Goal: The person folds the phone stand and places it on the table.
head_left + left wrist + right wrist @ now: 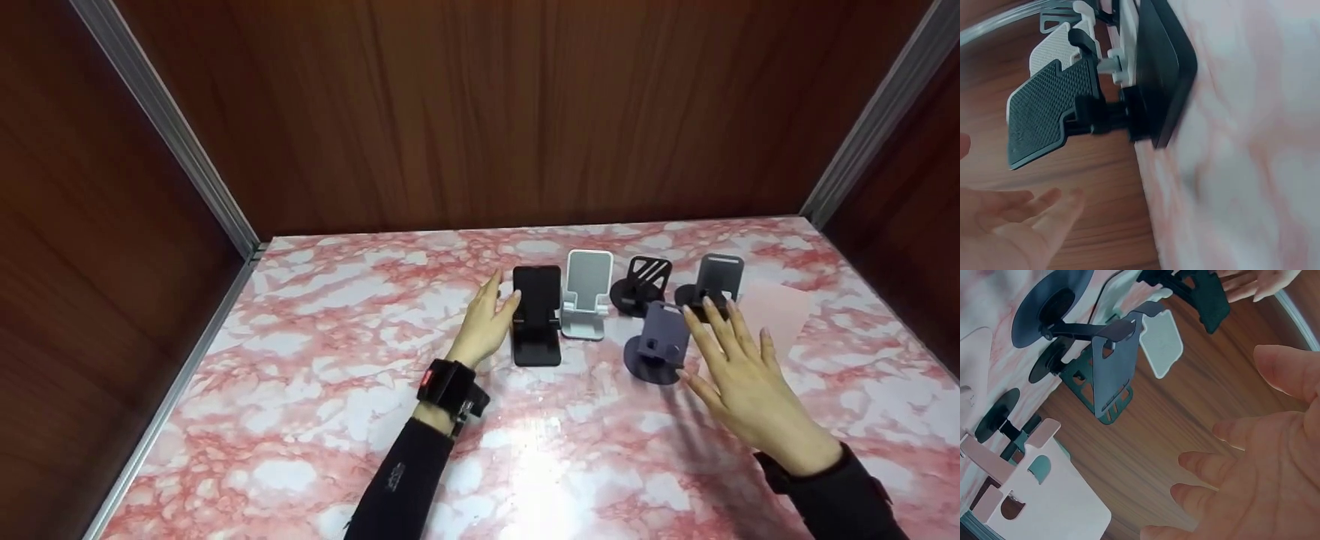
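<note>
Several phone stands are grouped on the table. My left hand (484, 321) is beside the black phone stand (537, 294), fingers extended; the left wrist view shows a gap between them. To that stand's right is a white-and-grey phone stand (589, 277). My right hand (750, 386) is spread with nothing in it, just right of the purple-blue phone stand (664, 332), which has a round base. Partly hidden behind this hand is a pink phone stand (1067, 489). Farther back are a black slotted stand (660, 271) and a dark grey stand (721, 271).
The table (300, 420) has a red-and-white marbled top. Brown wood-grain panels (480, 112) enclose its back and sides, with metal corner posts (169, 112) at the left and right.
</note>
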{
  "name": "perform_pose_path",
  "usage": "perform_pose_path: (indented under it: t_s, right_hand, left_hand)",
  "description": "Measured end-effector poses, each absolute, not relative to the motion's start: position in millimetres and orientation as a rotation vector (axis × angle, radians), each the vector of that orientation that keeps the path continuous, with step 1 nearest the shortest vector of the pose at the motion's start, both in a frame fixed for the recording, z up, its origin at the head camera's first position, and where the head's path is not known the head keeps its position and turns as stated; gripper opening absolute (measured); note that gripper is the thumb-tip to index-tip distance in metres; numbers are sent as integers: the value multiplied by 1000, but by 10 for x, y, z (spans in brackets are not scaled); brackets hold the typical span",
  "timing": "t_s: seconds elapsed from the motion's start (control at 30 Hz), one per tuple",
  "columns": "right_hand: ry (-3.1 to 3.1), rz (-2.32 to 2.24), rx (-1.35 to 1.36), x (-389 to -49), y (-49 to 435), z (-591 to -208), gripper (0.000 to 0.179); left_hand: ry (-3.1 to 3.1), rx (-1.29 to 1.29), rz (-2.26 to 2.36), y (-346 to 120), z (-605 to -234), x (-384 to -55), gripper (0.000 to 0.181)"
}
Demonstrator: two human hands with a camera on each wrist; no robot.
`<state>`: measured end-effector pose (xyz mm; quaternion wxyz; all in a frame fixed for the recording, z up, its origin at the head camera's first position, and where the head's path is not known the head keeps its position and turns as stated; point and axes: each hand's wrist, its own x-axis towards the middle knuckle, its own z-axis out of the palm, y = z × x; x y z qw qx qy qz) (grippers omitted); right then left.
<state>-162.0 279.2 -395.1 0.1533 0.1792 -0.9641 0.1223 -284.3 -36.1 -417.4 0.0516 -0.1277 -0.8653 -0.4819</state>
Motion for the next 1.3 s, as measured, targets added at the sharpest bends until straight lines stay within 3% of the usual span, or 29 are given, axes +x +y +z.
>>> perform_pose_path:
  t_s: [0.57, 0.93, 1.3]
  right_hand:
    - [-2743, 324, 532, -1618, 2778, -3974, 71]
    - [-2730, 321, 543, -1615, 2750, -3984, 71]
    - [-2746, 331, 558, -1619, 2710, -4013, 71]
  left_hand:
    - [-2345, -360, -1838, -243, -4383, -3140, 27]
    - [-2230, -261, -2151, -204, -4397, -3184, 24]
    - [-2184, -207, -2153, -340, -4318, -3162, 24]
